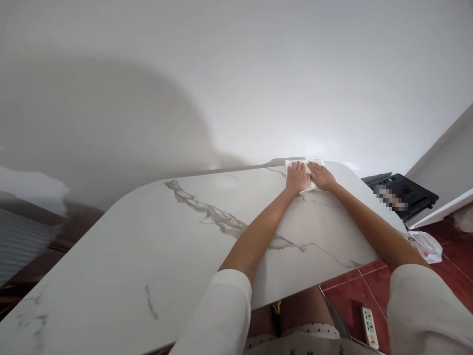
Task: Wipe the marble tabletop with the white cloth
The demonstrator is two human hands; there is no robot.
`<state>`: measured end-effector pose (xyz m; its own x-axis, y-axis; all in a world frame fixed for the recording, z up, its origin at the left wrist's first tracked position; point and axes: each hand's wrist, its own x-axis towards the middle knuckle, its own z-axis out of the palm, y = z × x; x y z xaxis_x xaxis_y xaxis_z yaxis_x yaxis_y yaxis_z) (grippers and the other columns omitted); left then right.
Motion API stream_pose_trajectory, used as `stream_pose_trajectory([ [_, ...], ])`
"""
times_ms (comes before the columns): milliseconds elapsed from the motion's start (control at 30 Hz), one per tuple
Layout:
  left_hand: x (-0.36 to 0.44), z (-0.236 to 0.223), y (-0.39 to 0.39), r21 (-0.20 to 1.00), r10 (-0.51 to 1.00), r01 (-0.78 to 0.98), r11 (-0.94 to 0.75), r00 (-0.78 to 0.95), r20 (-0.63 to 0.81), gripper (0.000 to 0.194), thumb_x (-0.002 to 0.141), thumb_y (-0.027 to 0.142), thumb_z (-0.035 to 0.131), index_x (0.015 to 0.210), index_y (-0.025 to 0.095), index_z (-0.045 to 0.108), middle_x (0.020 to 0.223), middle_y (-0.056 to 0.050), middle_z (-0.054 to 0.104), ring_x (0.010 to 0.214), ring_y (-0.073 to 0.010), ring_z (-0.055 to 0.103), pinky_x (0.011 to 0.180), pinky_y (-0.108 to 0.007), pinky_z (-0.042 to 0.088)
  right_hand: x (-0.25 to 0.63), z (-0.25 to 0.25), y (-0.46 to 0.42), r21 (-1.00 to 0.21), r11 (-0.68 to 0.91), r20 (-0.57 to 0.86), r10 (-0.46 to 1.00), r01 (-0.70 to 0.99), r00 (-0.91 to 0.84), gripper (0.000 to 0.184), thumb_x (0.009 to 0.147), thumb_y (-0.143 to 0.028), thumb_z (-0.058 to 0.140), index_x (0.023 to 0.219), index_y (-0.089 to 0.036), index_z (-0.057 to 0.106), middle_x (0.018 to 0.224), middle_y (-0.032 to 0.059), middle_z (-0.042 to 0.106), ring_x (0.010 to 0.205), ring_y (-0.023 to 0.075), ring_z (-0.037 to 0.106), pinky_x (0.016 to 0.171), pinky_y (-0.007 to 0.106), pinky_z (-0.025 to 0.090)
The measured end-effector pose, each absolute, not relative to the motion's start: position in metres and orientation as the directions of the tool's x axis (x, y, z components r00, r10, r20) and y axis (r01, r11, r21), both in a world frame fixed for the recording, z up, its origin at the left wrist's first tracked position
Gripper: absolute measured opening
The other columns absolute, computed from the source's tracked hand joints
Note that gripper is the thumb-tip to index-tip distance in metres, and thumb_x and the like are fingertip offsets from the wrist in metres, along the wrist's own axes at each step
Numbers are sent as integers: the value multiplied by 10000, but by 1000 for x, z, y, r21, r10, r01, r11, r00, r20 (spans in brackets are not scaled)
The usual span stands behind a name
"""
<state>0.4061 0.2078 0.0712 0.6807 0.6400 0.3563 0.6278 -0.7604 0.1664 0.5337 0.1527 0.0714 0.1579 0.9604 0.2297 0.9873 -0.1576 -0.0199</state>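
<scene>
A white cloth lies against the far edge of a white marble-patterned table. My left hand rests palm down on the cloth's left part, its fingers spread and pointing toward the wall. On the right part of the same cloth, my right hand lies flat, fingers stretched out and angled to the left. The hands nearly meet at the thumbs. Both arms reach straight out across the tabletop.
A pale wall rises just behind the table. Beyond the table's right end are a black case and a plastic bag. On the red tiled floor lies a white power strip.
</scene>
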Motion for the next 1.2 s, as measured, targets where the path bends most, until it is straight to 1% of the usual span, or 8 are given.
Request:
stream_pose_trajectory([
  [100, 396, 72, 181, 160, 617, 604, -781, 705, 349, 537, 918, 272, 298, 1400, 45, 361, 1483, -159, 348, 1381, -311, 273, 1127, -453, 218, 523, 71, 122, -4, -167, 232, 959, 986, 163, 545, 940, -251, 236, 1455, -90, 316, 1517, 100, 306, 1393, 236, 265, 1125, 417, 241],
  [267, 367, 75, 136, 176, 618, 593, -786, 741, 262, 554, 932, 301, 286, 1427, 56, 324, 1511, -161, 293, 1402, -315, 231, 1134, -464, 208, 490, 71, 74, 10, -169, 252, 954, 985, 161, 548, 925, -231, 257, 1445, -71, 333, 1504, 115, 327, 1383, 244, 289, 1119, 417, 257],
  [367, 341, 75, 108, 148, 619, 602, -785, 745, 250, 560, 935, 315, 293, 1437, 68, 312, 1516, -155, 285, 1405, -317, 223, 1137, -464, 202, 464, 72, 44, 17, -162, 251, 956, 987, 153, 548, 918, -226, 272, 1440, -75, 345, 1501, 110, 333, 1376, 244, 306, 1116, 410, 268],
  [567, 296, 76, 54, 114, 647, 640, -760, 727, 230, 562, 939, 314, 278, 1440, 62, 309, 1515, -161, 282, 1403, -328, 223, 1130, -482, 214, 421, 73, -4, 39, -83, 279, 958, 996, 69, 549, 896, -207, 304, 1422, -64, 375, 1484, 126, 360, 1360, 258, 337, 1098, 429, 302],
  [733, 289, 77, 21, 107, 645, 639, -762, 733, 213, 586, 927, 324, 291, 1448, 56, 288, 1521, -170, 261, 1407, -338, 203, 1122, -526, 206, 418, 72, -34, 44, -30, 297, 955, 999, 16, 551, 869, -175, 333, 1405, -69, 405, 1471, 133, 380, 1354, 262, 349, 1093, 439, 315],
  [833, 296, 79, 5, 158, 643, 623, -766, 739, 202, 595, 921, 330, 285, 1450, 58, 280, 1529, -156, 249, 1416, -324, 184, 1130, -533, 186, 434, 68, -51, 31, 20, 303, 953, 999, -29, 556, 876, -185, 330, 1425, -119, 382, 1477, 111, 375, 1364, 243, 333, 1095, 447, 316],
  [1000, 330, 84, -7, 339, 659, 598, -726, 746, 93, 615, 913, 349, 274, 1461, 71, 245, 1556, -121, 177, 1439, -283, 107, 1154, -506, 134, 487, 62, -61, 16, 108, 301, 948, 994, -107, 544, 918, -250, 297, 1453, -162, 337, 1488, 100, 359, 1374, 235, 311, 1093, 463, 319],
  [1200, 380, 91, 25, 442, 701, 620, -649, 712, 31, 620, 910, 332, 262, 1475, 86, 195, 1571, -106, 111, 1448, -253, 25, 1167, -471, 67, 546, 63, -19, 9, 146, 264, 954, 989, -143, 543, 915, -270, 302, 1445, -164, 356, 1485, 93, 362, 1370, 252, 316, 1092, 483, 316],
])
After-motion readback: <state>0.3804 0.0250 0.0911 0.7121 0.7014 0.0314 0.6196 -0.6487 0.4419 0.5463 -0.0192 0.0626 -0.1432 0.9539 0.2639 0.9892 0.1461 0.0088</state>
